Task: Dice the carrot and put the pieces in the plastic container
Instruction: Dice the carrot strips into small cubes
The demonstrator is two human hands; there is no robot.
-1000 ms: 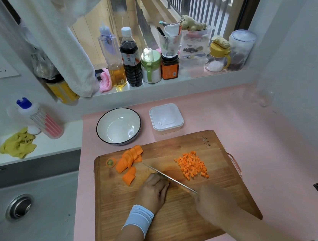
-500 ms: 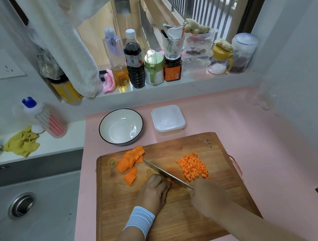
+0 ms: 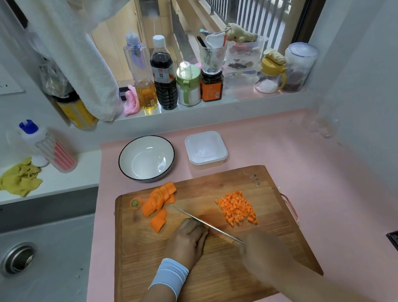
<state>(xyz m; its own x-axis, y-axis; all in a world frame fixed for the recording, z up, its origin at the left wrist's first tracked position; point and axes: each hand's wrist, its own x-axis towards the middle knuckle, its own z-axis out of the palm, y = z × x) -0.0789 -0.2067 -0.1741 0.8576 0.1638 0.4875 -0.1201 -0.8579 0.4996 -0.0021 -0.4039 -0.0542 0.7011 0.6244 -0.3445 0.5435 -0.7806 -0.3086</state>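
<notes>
- Pink counter (image 3: 322, 185) carried the cutting board (image 3: 209, 287), nearest the viewer.
- Right hand (image 3: 263, 251), at the board's near right: curled round the handle of the knife (image 3: 201, 222), blade edge-down across the board's middle.
- Left hand (image 3: 189, 242), at the board's centre: fingers curled down over a carrot piece, almost wholly hidden, against the blade.
- Diced pile (image 3: 237, 208) right of the board's centre; uncut slices (image 3: 158, 198) at its far left.
- Plastic container (image 3: 205, 148) just beyond the board's far edge, apparently lidded, no carrot inside.
- Step judged: dicing, partway. Next move called for further cuts with fingertips tucked, later opening the container.
- Against half a second before: blade showed thinner, more upright; pile unchanged.
</notes>
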